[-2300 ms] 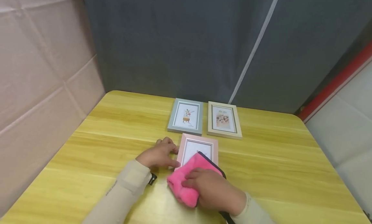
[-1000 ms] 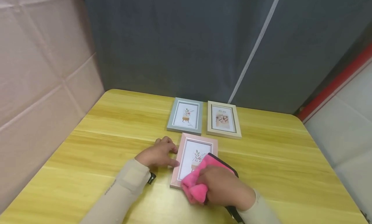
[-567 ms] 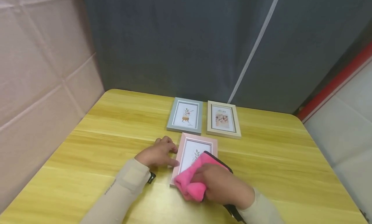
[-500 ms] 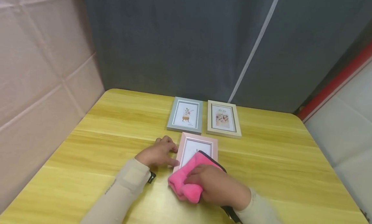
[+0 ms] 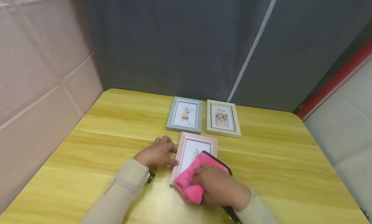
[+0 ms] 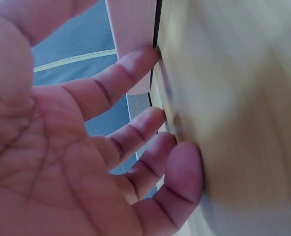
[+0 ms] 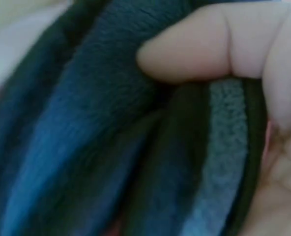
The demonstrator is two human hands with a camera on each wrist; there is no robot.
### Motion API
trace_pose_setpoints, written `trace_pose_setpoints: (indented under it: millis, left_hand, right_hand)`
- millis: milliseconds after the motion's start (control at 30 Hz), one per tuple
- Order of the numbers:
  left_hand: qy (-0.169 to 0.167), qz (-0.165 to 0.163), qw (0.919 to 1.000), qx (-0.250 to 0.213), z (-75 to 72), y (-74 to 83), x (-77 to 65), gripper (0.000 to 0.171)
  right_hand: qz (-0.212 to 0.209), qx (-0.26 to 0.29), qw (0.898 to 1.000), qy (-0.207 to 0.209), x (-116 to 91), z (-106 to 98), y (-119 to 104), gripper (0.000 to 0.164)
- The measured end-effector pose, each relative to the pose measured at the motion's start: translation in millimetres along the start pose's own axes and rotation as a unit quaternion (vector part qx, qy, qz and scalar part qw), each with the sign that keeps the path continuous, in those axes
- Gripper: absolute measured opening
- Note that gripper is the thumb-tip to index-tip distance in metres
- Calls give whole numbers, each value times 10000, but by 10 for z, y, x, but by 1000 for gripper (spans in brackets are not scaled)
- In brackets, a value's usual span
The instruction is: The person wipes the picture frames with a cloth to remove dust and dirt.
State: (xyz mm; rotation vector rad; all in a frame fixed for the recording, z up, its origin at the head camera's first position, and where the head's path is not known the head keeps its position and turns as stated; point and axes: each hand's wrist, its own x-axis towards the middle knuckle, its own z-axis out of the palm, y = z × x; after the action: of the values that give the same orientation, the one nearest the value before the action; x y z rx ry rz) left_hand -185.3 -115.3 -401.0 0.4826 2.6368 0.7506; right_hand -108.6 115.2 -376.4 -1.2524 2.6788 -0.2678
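A pink picture frame (image 5: 180,156) lies flat on the table, its plant print partly covered by a folded pink cloth (image 5: 191,172) with dark edging. My right hand (image 5: 219,187) holds that cloth bunched against the frame's lower right part. In the right wrist view the cloth (image 7: 106,83) shows a blue-grey fleecy underside, with the thumb pressing into its folds. At the frame's left edge, my left hand (image 5: 158,153) touches with the thumb. The left wrist view shows the slightly bent fingers (image 6: 135,132) with tips down by the frame's side (image 6: 133,34) and the table.
Behind the pink frame lie a grey-blue picture frame (image 5: 170,120) and a cream picture frame (image 5: 209,120), side by side. The yellow wood-grain table (image 5: 276,159) meets a dark grey curtain (image 5: 162,43) at the back. Pale panels stand left and right.
The cloth has slid back and forth over the pink frame under my right hand, shifting slightly right since half a second ago. My left hand has stayed at the frame's left edge.
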Motion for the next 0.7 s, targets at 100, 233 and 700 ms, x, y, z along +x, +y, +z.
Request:
trace_pose_setpoints:
  millis: [100,233,700]
  left_hand:
    - [38,13,10000,-9,4,-10,-5,37]
    - [35,15,10000,-32,1,-7,-11,36]
    - [13,183,9998,-18,33,-28,0,35]
  right_hand:
    - [388,43,9992,-98,-75,-59,29,26]
    - [710,72,9972,-236,-131,-112,39,25]
    - [1386,-50,9734,1824,-509,-470,899,20]
